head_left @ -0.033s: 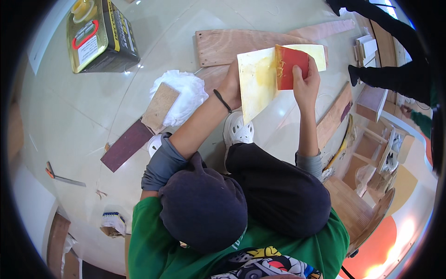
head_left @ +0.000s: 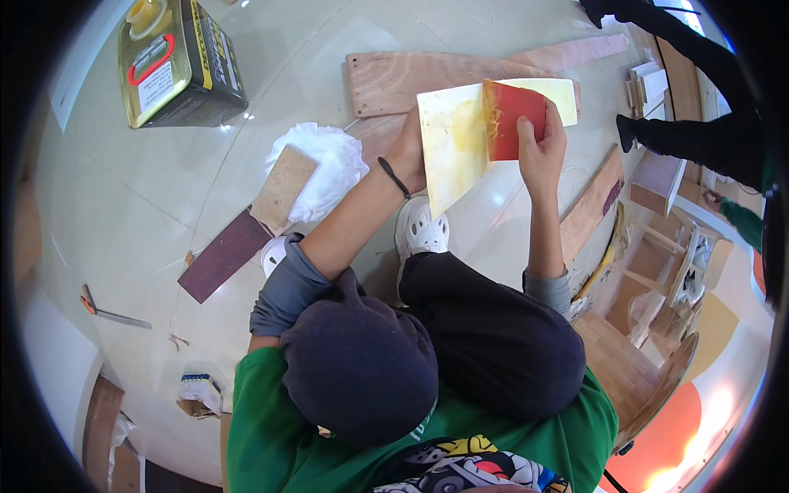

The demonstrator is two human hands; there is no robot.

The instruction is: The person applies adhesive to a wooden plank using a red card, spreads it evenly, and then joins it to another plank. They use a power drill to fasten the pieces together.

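Note:
My left hand (head_left: pixel 408 154) grips a pale board (head_left: pixel 452 152) by its left side, tilted above the floor. Its fingers are mostly hidden behind the board. A glossy yellow smear, looking like glue, covers part of the board's face. Pinched between the thumb and fingers of my right hand (head_left: pixel 542 152) is a flat red spreader (head_left: pixel 518 119). The spreader's left edge carries yellow clumps and lies against the board's face. The board's far right end shows beyond the spreader.
Wooden planks (head_left: pixel 419 80) lie ahead. At far left stands a metal can (head_left: pixel 168 70) with a red handle. White cloth (head_left: pixel 329 172), a brown offcut (head_left: pixel 283 187), a dark red board (head_left: pixel 223 256) and a small saw (head_left: pixel 119 316) lie left. Another person's dark-clothed leg (head_left: pixel 694 148) is at right.
The spreader and the board have shifted very slightly to the left. Both hands keep their hold.

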